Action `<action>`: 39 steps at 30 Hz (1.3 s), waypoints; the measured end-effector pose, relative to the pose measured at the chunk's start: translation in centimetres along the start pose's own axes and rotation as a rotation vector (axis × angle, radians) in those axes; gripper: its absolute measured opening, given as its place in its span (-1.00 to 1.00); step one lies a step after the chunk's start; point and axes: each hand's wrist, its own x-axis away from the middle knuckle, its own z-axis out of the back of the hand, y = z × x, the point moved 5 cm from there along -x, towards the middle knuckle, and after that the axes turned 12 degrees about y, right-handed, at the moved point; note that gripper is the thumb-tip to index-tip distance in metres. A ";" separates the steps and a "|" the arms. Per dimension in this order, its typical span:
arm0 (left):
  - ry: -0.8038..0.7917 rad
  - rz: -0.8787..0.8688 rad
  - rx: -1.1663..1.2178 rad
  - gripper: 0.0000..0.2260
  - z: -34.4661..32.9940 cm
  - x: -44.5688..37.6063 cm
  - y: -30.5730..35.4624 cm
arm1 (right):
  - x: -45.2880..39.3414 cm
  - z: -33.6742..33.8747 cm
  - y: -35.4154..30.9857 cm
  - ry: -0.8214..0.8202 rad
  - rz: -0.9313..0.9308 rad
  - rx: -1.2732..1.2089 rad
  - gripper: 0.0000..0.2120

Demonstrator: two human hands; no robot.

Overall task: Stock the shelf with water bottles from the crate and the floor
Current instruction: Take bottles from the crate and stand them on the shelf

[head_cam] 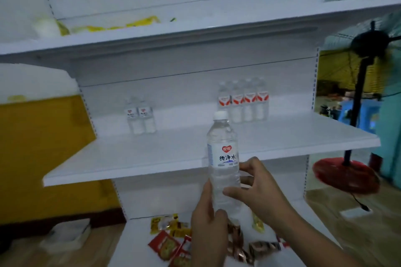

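While both hands steady it upright, the water bottle hangs just before the middle shelf: the left hand wraps its base, the right hand pinches its side, probably for a level set-down. Behind stand two matching bottles and a red-labelled row.

A single wide-angle head camera looks forward and slightly down, close to a white shelf unit that fills most of the frame. Its middle board crosses the centre and its lowest board runs off the bottom edge. Straight lines bow toward the edges. A standing fan occupies the right edge, a yellow wall the left.
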 end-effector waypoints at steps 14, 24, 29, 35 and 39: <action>0.085 -0.017 -0.110 -0.36 8.9 -6.0 0.8 | -2.8 -11.3 -3.2 -0.114 0.040 0.012 -0.44; -0.006 -0.066 -0.562 -0.63 11.3 -22.8 -2.5 | -18.0 -20.8 -1.3 0.027 0.227 0.163 -0.36; -0.087 -0.078 -0.948 -0.50 12.1 -29.8 -6.9 | -24.2 -25.8 3.0 0.047 0.141 0.129 -0.36; -0.068 -0.165 -1.061 -0.52 12.1 -32.8 -9.4 | -32.0 -31.9 5.5 0.064 0.173 0.143 -0.36; -0.088 -0.207 -1.109 -0.52 12.3 -33.1 -9.7 | -37.1 -35.4 6.1 0.063 0.157 0.266 -0.38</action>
